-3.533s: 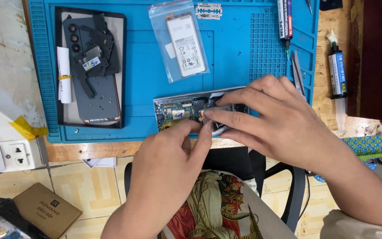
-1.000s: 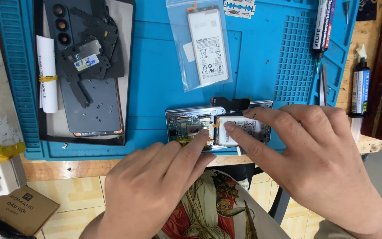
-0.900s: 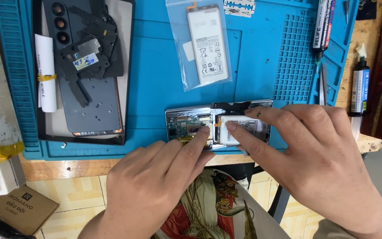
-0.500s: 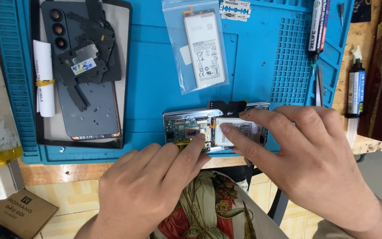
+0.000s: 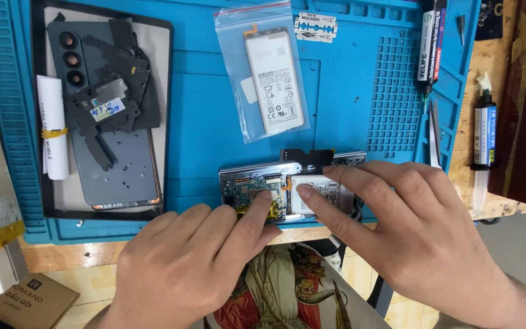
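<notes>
Blue silicone work mat covers the table, and an opened phone lies at its near edge with the internals facing up. The left hand rests palm down in front of the phone; its fingers lie close together, and the index tip presses on the circuit board section at the phone's left end. The right hand covers the phone's right end, fingers slightly spread, with the index tip pressing on the white battery seated in the frame. Neither hand pinches or lifts anything.

A clear bag holding a spare battery lies on the mat beyond the phone, well apart from it. A razor blade sits just beside the bag's upper right corner. On the left of the mat, a dark tray carries a grey back cover, black shield plates and a white roll. A black tube lies along the mat's right edge, and a glue syringe rests on the wood beyond it.
</notes>
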